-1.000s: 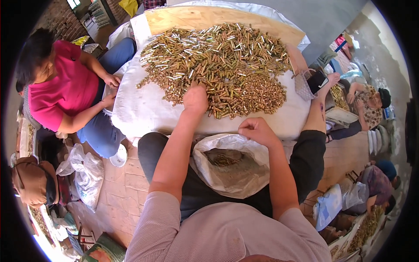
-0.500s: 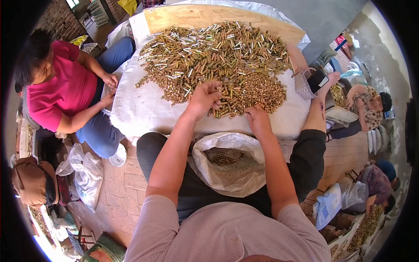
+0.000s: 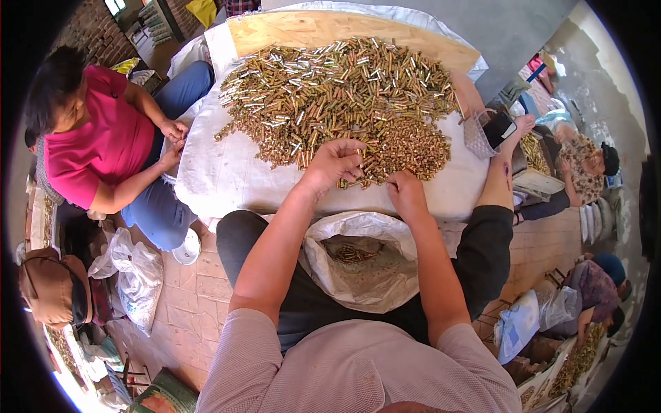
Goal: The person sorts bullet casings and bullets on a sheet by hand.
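Brass-coloured, slender metal cylinders [image 3: 330,82] are heaped in a broad layer across the middle of a white-cloth-covered desk [image 3: 234,175]. At the front right of the heap, smaller stubby brass-coloured metal pieces [image 3: 423,148] are massed against the cylinders. The left hand [image 3: 339,164] is positioned over the front edge of the heap, with thumb and fingers curled toward each other; a small metallic piece appears to be pinched at the fingertips, but a firm grip cannot be confirmed. The right hand [image 3: 407,193] is placed at the front edge of the smaller pieces, with its fingers bent inward; whether anything is gripped cannot be determined. The two hands are held near each other, with a gap between them.

Below the desk's front edge, a wide-mouthed white sack [image 3: 323,275] is supported on the lap, and a small cluster of metal parts [image 3: 352,253] is contained in it. Behind the heap, a pale wooden board [image 3: 344,26] is set along the far side. At the right edge, a white lattice basket [image 3: 477,136] is located, with a black flat rectangular object [image 3: 499,128] against it. To the left, a co-worker in a pink shirt [image 3: 113,138] is seated. A translucent plastic bag [image 3: 138,275] is laid on the brick-paved floor [image 3: 200,289].
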{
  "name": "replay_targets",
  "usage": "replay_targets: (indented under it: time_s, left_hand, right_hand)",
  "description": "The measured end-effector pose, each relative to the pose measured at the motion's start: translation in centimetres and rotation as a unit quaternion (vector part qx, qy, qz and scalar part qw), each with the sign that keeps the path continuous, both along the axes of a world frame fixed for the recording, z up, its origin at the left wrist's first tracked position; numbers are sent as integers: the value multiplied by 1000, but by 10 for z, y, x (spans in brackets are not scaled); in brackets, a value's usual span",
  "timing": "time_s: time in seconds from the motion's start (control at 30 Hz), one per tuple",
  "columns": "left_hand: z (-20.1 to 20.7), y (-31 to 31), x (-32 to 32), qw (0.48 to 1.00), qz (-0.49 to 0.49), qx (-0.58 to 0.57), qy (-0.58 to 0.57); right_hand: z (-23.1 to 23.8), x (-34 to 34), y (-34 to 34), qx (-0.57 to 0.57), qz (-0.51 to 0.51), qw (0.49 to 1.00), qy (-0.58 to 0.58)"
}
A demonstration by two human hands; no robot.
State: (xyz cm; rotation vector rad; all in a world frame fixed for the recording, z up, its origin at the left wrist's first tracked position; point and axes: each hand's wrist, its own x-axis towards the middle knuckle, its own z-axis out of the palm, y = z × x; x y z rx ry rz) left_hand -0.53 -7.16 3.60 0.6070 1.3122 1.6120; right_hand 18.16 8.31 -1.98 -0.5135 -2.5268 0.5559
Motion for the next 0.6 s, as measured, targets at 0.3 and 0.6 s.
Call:
replay_targets:
  time_s: [0.3,0.6]
  left_hand:
    - [5,3,14,997,-15,-25,66]
    - [-1,0,13,994,-34,-27,104]
  right_hand:
    - [-1,0,-1,5,-18,1000,-10]
    - [8,-2,-10,-39,-58,996,-57]
